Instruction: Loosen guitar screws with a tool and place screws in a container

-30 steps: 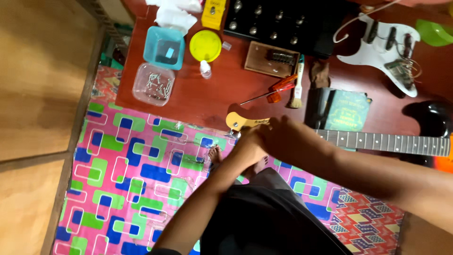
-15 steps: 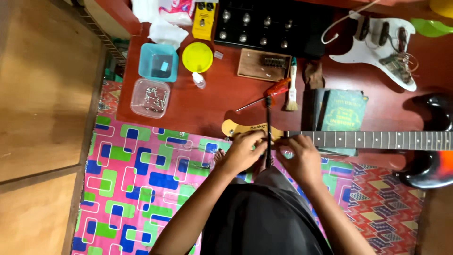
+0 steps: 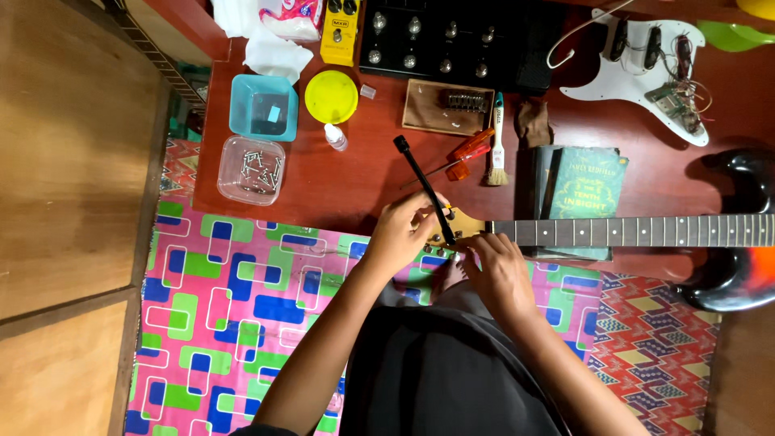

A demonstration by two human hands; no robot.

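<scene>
One red-brown wooden table [image 3: 339, 182], glossy, fills the top. One patterned mat [image 3: 234, 291], pink with blue and green blocks, lies at 7 o'clock of it. One guitar neck [image 3: 630, 231], dark fretboard, runs out to 3 o'clock from your hands, its pale wooden headstock [image 3: 462, 228] at centre. One black pedal board [image 3: 452, 36] with metal knobs at 12. One white pickguard [image 3: 638, 64], wires loose, at 1 o'clock. One green book [image 3: 596, 184] just above the neck. Two square plastic tubs at 10 o'clock: blue tub [image 3: 263, 107], clear tub [image 3: 251, 169] holding small metal screws. One round yellow lid [image 3: 331, 97]. One red-handled screwdriver [image 3: 460, 157], one small brush [image 3: 497, 153].

Your left hand [image 3: 401, 234] is clamped on one thin black tool [image 3: 424, 190], a rod tilted toward 11, tip at the headstock. Your right hand [image 3: 496, 270] rests on the headstock's lower edge, fingers curled; can't tell if it's gripping.
</scene>
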